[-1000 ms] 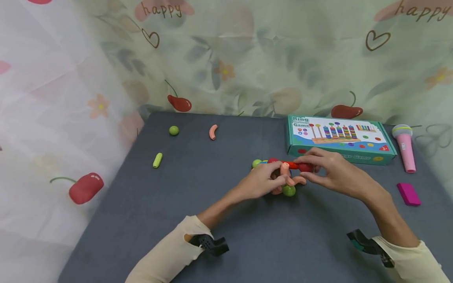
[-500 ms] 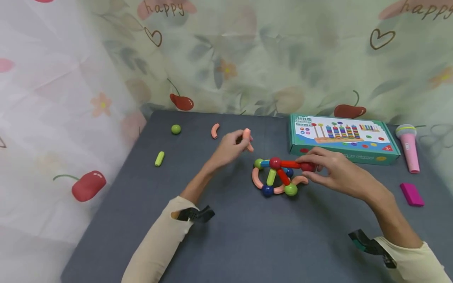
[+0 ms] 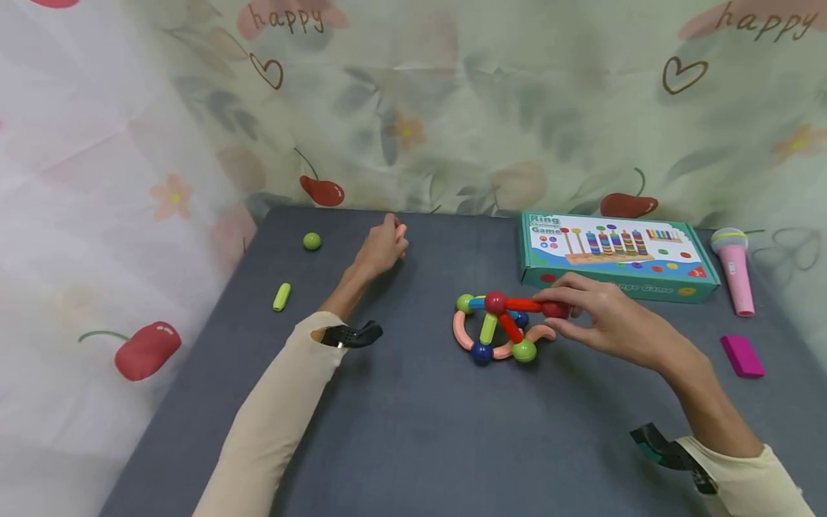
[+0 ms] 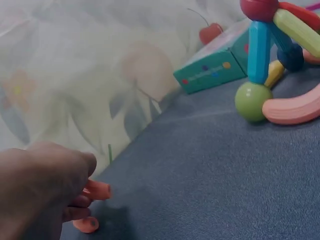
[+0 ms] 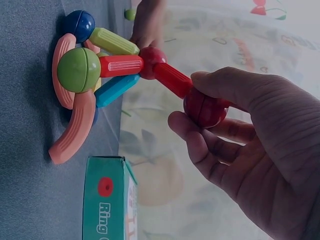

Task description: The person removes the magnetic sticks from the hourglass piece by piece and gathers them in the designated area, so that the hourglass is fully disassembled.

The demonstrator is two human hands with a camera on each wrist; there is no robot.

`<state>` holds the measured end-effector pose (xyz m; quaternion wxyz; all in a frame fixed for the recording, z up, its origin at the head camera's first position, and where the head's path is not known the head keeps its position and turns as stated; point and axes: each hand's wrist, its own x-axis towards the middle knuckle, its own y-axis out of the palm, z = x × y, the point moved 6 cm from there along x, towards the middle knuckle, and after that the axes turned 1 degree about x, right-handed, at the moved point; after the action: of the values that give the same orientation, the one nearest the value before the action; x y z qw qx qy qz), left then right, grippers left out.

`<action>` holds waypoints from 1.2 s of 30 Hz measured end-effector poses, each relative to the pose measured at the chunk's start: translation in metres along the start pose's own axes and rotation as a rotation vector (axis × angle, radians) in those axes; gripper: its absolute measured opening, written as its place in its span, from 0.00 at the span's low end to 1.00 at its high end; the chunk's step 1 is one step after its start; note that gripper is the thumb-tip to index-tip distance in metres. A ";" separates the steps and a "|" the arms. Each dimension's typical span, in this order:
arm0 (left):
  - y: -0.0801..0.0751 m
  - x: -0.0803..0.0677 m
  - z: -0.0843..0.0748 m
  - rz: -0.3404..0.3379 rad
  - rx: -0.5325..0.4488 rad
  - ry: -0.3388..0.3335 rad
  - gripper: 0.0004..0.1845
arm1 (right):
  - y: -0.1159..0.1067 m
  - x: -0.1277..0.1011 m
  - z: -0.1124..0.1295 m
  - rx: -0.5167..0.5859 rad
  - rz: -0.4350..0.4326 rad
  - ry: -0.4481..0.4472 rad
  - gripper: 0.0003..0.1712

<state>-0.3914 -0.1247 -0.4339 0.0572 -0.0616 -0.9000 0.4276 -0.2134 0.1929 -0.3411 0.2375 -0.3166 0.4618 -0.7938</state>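
Note:
My left hand (image 3: 380, 245) grips a curved pink magnetic rod (image 3: 401, 231) at the back of the table. In the left wrist view two pink rod ends show by its fingers, the upper end (image 4: 99, 190) between them and the lower end (image 4: 87, 225) close over the table. The right hand (image 3: 597, 310) pinches a red ball (image 5: 204, 108) between thumb and fingers. That ball caps a red rod (image 5: 173, 80) reaching out from the top red ball (image 3: 495, 301) of a built frame. Straight rods slope from this top down to green and blue balls, joined by curved pink rods at the base.
A green ball (image 3: 312, 241) and a short light-green rod (image 3: 281, 296) lie at the left. Behind the frame stands a teal game box (image 3: 620, 251); a pink toy microphone (image 3: 735, 273) and a magenta block (image 3: 742, 356) lie to its right. A patterned cloth hangs behind the table.
The left hand has left the frame carrying a curved pink rod and moved left and back to where another pink rod lay. My right hand stays on the red ball.

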 end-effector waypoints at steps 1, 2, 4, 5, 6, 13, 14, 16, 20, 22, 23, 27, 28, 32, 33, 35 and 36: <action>0.000 0.001 0.000 -0.012 0.033 0.010 0.18 | 0.000 0.000 0.000 -0.001 0.000 0.001 0.24; 0.000 0.003 0.000 -0.022 0.061 0.020 0.18 | 0.000 0.000 0.001 0.001 0.001 0.003 0.24; 0.001 0.005 0.000 -0.051 0.120 0.044 0.17 | -0.001 0.000 0.002 0.001 0.002 0.004 0.24; 0.002 0.006 0.000 -0.066 0.152 0.055 0.16 | -0.001 0.000 0.002 0.001 0.002 0.003 0.24; 0.002 0.007 0.000 -0.081 0.182 0.063 0.15 | -0.001 0.000 0.002 0.003 0.003 0.000 0.24; 0.005 0.009 0.002 -0.159 0.325 0.065 0.12 | -0.001 0.002 0.004 0.010 0.006 -0.020 0.24; 0.005 0.010 0.003 -0.164 0.344 0.061 0.14 | -0.001 0.002 0.004 0.010 0.006 -0.018 0.24; 0.006 0.010 0.003 -0.169 0.378 0.054 0.16 | -0.001 0.002 0.003 0.009 0.007 -0.014 0.24; 0.007 0.011 0.004 -0.188 0.422 0.036 0.19 | 0.000 0.002 0.002 0.004 0.012 0.002 0.25; 0.007 0.012 0.006 -0.200 0.415 0.028 0.19 | 0.000 0.002 0.002 -0.003 0.010 0.008 0.25; 0.007 0.013 0.007 -0.209 0.410 0.026 0.19 | 0.000 0.002 0.002 -0.004 0.009 0.010 0.26; 0.006 0.011 0.008 -0.242 0.373 0.037 0.17 | -0.001 0.003 0.001 -0.012 0.005 0.020 0.26; 0.006 0.010 0.007 -0.248 0.371 0.051 0.17 | -0.001 0.003 0.000 -0.011 0.006 0.023 0.26; 0.014 -0.002 -0.012 -0.267 0.303 0.200 0.14 | -0.001 0.002 -0.001 -0.010 0.005 0.028 0.27; 0.017 -0.007 -0.022 -0.255 0.267 0.254 0.14 | -0.001 0.001 -0.001 -0.013 0.003 0.029 0.27; 0.025 -0.021 -0.044 -0.207 0.191 0.353 0.14 | 0.000 0.002 -0.001 -0.015 -0.001 0.022 0.28; 0.029 -0.029 -0.058 -0.179 0.147 0.406 0.14 | 0.001 0.002 -0.001 -0.017 -0.005 0.017 0.28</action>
<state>-0.3518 -0.0671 -0.4216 0.2790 -0.0621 -0.8385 0.4640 -0.2155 0.1918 -0.3414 0.2287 -0.3128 0.4696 -0.7933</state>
